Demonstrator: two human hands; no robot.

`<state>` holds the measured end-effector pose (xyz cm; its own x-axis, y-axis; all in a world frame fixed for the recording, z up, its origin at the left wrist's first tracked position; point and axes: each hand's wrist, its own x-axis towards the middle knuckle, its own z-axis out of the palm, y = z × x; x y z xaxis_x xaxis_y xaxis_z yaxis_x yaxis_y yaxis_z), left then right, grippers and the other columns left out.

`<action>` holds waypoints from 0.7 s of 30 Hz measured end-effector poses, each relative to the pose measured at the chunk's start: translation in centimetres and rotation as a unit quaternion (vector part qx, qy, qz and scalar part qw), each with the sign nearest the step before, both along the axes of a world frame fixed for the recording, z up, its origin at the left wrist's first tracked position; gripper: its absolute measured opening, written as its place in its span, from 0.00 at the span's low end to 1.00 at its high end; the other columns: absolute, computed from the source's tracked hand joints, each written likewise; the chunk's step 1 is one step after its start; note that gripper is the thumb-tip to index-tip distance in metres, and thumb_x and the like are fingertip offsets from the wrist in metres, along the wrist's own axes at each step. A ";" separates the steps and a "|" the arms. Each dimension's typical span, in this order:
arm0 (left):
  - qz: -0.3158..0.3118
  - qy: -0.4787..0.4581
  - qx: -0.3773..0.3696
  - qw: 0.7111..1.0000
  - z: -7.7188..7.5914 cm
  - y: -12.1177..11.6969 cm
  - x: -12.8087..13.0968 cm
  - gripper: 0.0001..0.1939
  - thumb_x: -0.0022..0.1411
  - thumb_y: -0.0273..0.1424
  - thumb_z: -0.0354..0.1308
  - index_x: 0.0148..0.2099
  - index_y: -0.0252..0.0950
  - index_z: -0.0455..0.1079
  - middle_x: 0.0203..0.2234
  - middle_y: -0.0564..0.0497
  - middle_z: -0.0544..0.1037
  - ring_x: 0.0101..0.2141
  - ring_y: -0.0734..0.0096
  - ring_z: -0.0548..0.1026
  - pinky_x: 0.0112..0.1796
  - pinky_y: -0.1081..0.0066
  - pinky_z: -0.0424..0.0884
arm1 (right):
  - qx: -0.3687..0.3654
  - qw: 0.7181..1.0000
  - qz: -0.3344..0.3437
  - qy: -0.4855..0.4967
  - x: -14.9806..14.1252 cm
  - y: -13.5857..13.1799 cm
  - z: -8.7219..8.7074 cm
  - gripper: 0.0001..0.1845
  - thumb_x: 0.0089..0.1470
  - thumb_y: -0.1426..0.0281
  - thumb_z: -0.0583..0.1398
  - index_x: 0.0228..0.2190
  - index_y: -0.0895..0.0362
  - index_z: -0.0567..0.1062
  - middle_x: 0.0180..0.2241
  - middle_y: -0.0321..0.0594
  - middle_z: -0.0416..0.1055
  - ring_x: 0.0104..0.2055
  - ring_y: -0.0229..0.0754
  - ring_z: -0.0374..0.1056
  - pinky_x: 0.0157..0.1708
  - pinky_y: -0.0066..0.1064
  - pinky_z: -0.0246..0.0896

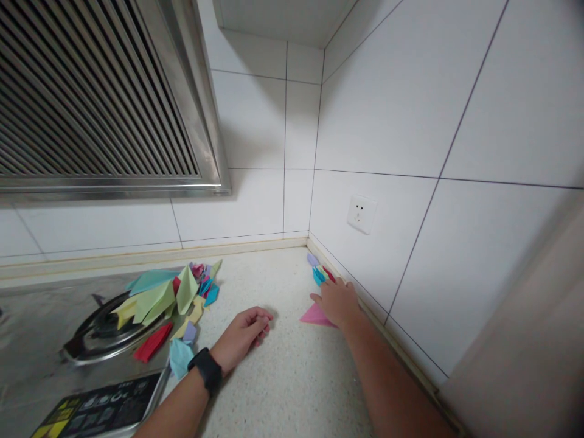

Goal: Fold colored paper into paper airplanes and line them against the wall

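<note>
My right hand [338, 301] reaches down to the counter beside the right wall, palm down, its thumb apart from its fingers. Under and beside it lies a pink folded paper [318, 316] with a pointed end. Just past its fingertips are a blue folded paper [319, 276], a red folded paper [328, 274] and a purple folded paper [312, 260]. My fingertips are close to the red piece; whether they touch it is hidden. My left hand [246, 331], with a black watch [207, 372] on the wrist, rests near the counter with curled fingers and nothing visible in them.
Left, a pile of folded papers [155, 301] in several colours spreads over the gas burner [91, 348] and the speckled counter [278, 377]. A red paper [154, 342] lies at the burner's edge. A metal range hood [214, 152] hangs above. A wall socket [362, 214] is at right.
</note>
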<state>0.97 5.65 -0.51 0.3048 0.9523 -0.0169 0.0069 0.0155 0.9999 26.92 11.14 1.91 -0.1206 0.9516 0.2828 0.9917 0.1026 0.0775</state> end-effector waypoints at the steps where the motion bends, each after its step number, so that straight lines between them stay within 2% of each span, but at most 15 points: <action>1: -0.001 0.002 0.001 1.000 0.0 0.0 0.0 0.17 0.56 0.43 0.59 0.38 0.33 0.70 0.25 0.53 0.70 0.24 0.76 0.66 0.24 0.76 0.59 | -0.002 1.000 -0.001 0.000 0.0 0.0 0.0 0.23 0.57 0.53 0.52 0.36 0.58 0.75 0.44 0.54 0.72 0.50 0.58 0.60 0.47 0.51 0.48; 9: -0.009 0.006 0.009 1.000 -0.5 0.3 0.0 0.17 0.57 0.43 0.58 0.38 0.33 0.69 0.23 0.54 0.69 0.24 0.77 0.65 0.24 0.76 0.59 | -0.006 1.000 -0.009 0.014 0.1 -0.1 0.1 0.23 0.57 0.52 0.52 0.37 0.57 0.75 0.44 0.53 0.70 0.50 0.57 0.60 0.46 0.50 0.50; 13: -0.021 0.018 0.014 1.000 -0.8 0.5 0.1 0.17 0.59 0.43 0.56 0.39 0.33 0.68 0.24 0.54 0.68 0.23 0.78 0.64 0.24 0.76 0.58 | 0.030 0.999 -0.002 0.032 -0.3 -0.6 0.9 0.21 0.58 0.54 0.53 0.38 0.57 0.75 0.44 0.53 0.70 0.49 0.56 0.60 0.46 0.47 0.50; 15: -0.025 0.024 0.022 0.999 -0.9 0.5 0.1 0.17 0.59 0.43 0.55 0.39 0.32 0.68 0.24 0.54 0.68 0.23 0.78 0.64 0.24 0.76 0.58 | 0.059 0.996 0.037 0.048 -1.2 -1.2 1.4 0.18 0.59 0.57 0.53 0.39 0.56 0.75 0.42 0.50 0.69 0.49 0.54 0.59 0.47 0.46 0.50; 17: -0.025 0.033 0.033 0.999 -1.1 0.5 0.2 0.17 0.60 0.43 0.55 0.39 0.32 0.68 0.24 0.54 0.68 0.23 0.77 0.63 0.24 0.76 0.58 | 0.072 0.989 0.113 0.068 -2.5 -2.1 1.8 0.15 0.59 0.60 0.54 0.40 0.54 0.75 0.41 0.47 0.69 0.48 0.51 0.59 0.48 0.43 0.50; 21: -0.022 0.073 0.066 0.995 -1.2 0.3 0.2 0.15 0.61 0.41 0.52 0.38 0.32 0.68 0.22 0.55 0.66 0.21 0.78 0.61 0.23 0.76 0.56 | 0.041 0.956 0.277 0.093 -5.6 -3.7 1.5 0.12 0.59 0.63 0.55 0.41 0.53 0.74 0.41 0.42 0.68 0.47 0.46 0.59 0.46 0.38 0.52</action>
<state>1.18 5.96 -1.75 0.3505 0.9346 0.0601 0.1497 -0.1193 0.9815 21.33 7.47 3.38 -0.5399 0.7301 0.4188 0.7846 0.6167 -0.0636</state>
